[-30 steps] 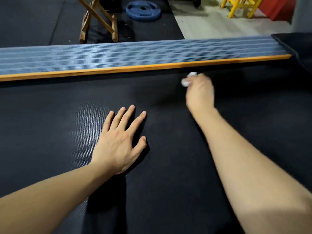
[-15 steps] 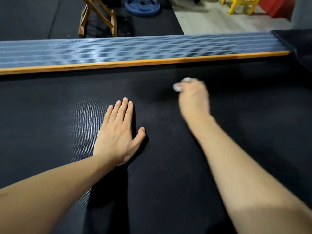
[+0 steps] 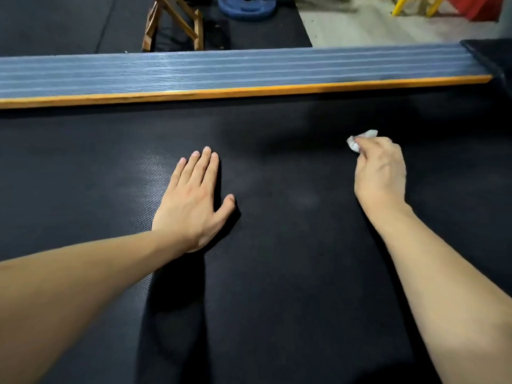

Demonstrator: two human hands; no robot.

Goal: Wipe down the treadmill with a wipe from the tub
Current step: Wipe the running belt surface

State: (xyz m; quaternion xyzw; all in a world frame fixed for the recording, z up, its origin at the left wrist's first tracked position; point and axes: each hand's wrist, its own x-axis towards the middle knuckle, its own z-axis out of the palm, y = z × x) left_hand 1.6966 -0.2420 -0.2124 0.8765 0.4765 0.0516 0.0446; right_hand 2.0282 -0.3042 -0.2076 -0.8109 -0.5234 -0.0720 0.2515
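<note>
- The right hand has its fingers curled round a small crumpled white wipe, which pokes out past the fingertips and sits at or just above the black treadmill belt; whether it touches the belt is hard to tell
- The left hand lies flat on the belt, palm down, fingers straight and close together, thumb spread out; it holds nothing and seems to be bracing the person
- The wipe is on the right part of the belt, near the far edge, short of the orange strip and the grey ribbed side rail beyond it
- Judged progress: a wipe is already taken and in use, so fetching it is done; the tub is not in view
- The belt shows faint dull patches between the two hands, but which areas are already cleaned cannot be read from this
- Likely left to do: the rest of the belt, the side rail, and any parts of the treadmill outside this view
- Beyond the rail stand a wooden frame and a blue weight plate on the floor
</note>
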